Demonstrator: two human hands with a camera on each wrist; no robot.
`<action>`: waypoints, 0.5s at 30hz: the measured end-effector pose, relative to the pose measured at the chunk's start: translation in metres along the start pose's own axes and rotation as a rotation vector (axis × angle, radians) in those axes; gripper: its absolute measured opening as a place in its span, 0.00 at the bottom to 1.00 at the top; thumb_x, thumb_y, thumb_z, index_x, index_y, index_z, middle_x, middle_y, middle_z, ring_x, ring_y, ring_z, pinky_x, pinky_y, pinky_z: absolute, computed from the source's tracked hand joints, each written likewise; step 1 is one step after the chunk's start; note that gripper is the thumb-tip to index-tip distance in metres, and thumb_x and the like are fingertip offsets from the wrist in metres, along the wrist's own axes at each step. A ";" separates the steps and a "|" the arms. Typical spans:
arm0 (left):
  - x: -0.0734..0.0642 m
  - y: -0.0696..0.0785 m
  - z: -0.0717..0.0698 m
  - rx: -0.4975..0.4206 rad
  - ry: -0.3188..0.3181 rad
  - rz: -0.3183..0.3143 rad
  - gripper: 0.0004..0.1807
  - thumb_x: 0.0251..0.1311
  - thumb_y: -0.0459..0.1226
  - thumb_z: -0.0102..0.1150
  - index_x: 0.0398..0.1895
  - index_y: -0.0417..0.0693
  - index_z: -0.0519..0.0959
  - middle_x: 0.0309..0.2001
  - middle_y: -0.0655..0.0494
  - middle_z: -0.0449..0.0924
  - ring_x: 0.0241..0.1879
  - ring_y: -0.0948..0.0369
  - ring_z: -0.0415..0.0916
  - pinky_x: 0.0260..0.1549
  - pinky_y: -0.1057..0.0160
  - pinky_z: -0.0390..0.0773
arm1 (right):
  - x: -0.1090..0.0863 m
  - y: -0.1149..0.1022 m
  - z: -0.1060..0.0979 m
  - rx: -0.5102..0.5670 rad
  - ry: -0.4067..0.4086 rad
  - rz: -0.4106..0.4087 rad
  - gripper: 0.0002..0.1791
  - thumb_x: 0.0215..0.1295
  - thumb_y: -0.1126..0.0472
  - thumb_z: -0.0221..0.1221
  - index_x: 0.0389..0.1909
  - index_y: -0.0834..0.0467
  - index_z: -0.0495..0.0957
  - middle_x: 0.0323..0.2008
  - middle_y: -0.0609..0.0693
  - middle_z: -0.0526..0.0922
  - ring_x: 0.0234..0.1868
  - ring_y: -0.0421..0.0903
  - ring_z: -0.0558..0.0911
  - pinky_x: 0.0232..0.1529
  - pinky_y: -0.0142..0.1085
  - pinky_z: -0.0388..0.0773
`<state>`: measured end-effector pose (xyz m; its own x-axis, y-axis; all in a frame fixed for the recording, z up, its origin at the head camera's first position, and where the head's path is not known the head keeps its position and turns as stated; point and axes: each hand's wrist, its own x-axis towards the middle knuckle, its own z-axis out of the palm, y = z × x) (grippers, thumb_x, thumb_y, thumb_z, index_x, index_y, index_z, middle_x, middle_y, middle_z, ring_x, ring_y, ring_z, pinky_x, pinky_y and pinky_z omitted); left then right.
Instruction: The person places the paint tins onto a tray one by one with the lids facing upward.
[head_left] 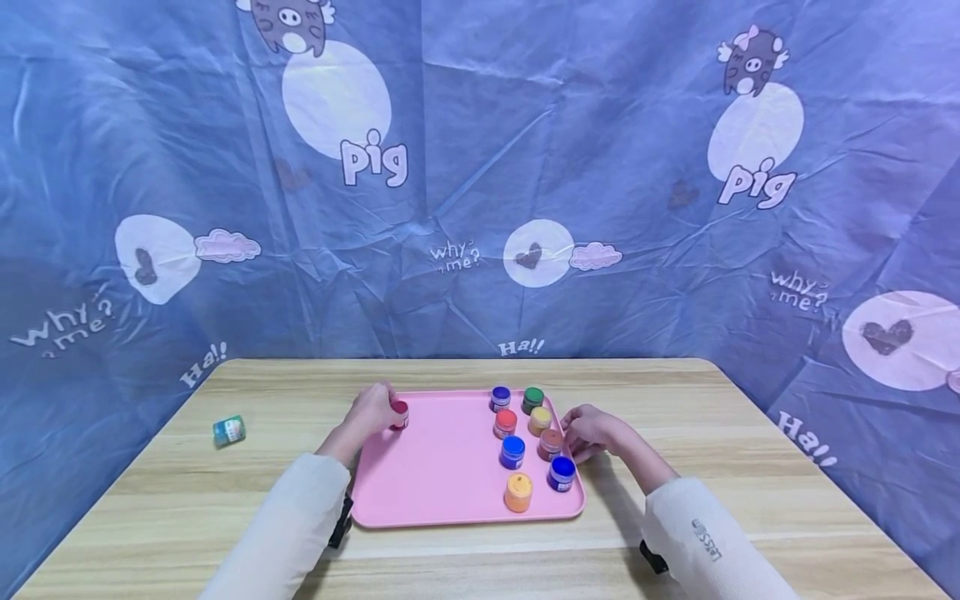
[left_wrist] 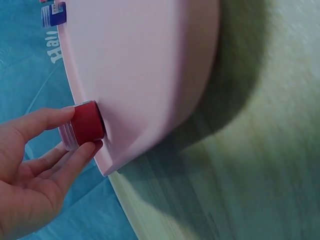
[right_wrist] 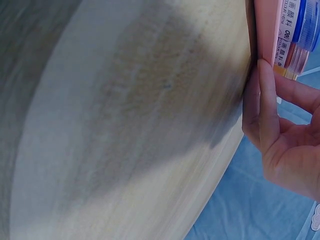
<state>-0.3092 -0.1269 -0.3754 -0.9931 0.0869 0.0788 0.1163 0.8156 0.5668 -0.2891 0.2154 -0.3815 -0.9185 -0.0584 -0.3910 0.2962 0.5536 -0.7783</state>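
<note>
At the far left corner of the pink tray [head_left: 442, 467], my left hand [head_left: 372, 410] pinches a small red paint jar [left_wrist: 88, 122] with a clear lid. Its thumb and fingers press on opposite sides of the jar, whose base is at the tray surface in the left wrist view. My right hand [head_left: 591, 431] rests at the tray's right rim, its fairly straight fingers [right_wrist: 268, 100] touching the edge. Beside them, inside the rim, stand a brown paint jar [head_left: 551, 445] and a dark blue paint jar [head_left: 562, 473].
More paint jars stand on the tray's right side: green [head_left: 533, 400], yellow [head_left: 539, 421], orange-red [head_left: 506, 423], blue [head_left: 513, 452], purple-blue [head_left: 500, 398] and orange [head_left: 518, 492]. A green-blue labelled jar [head_left: 229, 431] lies on the wooden table [head_left: 262, 500] at left. Blue printed cloth [head_left: 465, 167] hangs behind.
</note>
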 end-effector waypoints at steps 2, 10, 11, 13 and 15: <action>-0.002 0.001 0.000 -0.002 0.002 0.003 0.10 0.42 0.32 0.65 0.25 0.37 0.73 0.22 0.52 0.72 0.25 0.55 0.70 0.29 0.59 0.74 | 0.000 0.001 0.000 0.001 -0.001 -0.002 0.14 0.51 0.79 0.47 0.40 0.69 0.68 0.25 0.59 0.77 0.24 0.48 0.79 0.28 0.39 0.82; -0.008 0.000 0.001 0.007 0.019 0.045 0.12 0.41 0.32 0.66 0.26 0.36 0.74 0.24 0.51 0.73 0.27 0.53 0.71 0.31 0.58 0.75 | -0.005 0.002 -0.002 -0.006 -0.019 -0.024 0.13 0.50 0.79 0.47 0.39 0.69 0.68 0.25 0.60 0.77 0.24 0.48 0.79 0.28 0.39 0.82; -0.008 0.000 0.001 0.006 0.018 0.046 0.12 0.42 0.32 0.66 0.26 0.36 0.74 0.24 0.51 0.73 0.27 0.53 0.71 0.31 0.58 0.75 | -0.005 0.003 -0.002 -0.007 -0.022 -0.027 0.13 0.50 0.79 0.47 0.39 0.69 0.68 0.25 0.60 0.77 0.24 0.48 0.79 0.28 0.39 0.82; -0.010 0.000 0.000 -0.003 0.007 0.049 0.12 0.42 0.32 0.66 0.27 0.35 0.74 0.24 0.51 0.73 0.28 0.53 0.71 0.31 0.58 0.74 | -0.006 0.003 -0.003 -0.007 -0.026 -0.030 0.13 0.50 0.78 0.47 0.39 0.69 0.67 0.25 0.60 0.76 0.23 0.48 0.79 0.28 0.39 0.82; -0.010 0.000 -0.003 -0.022 -0.018 0.044 0.13 0.43 0.32 0.67 0.30 0.34 0.75 0.26 0.49 0.75 0.29 0.53 0.72 0.33 0.58 0.75 | -0.007 0.003 -0.003 -0.003 -0.025 -0.029 0.13 0.50 0.79 0.47 0.39 0.69 0.67 0.25 0.60 0.76 0.23 0.48 0.79 0.28 0.39 0.82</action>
<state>-0.2987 -0.1293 -0.3737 -0.9871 0.1330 0.0891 0.1600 0.7979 0.5812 -0.2825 0.2201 -0.3802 -0.9197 -0.0951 -0.3808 0.2689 0.5542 -0.7878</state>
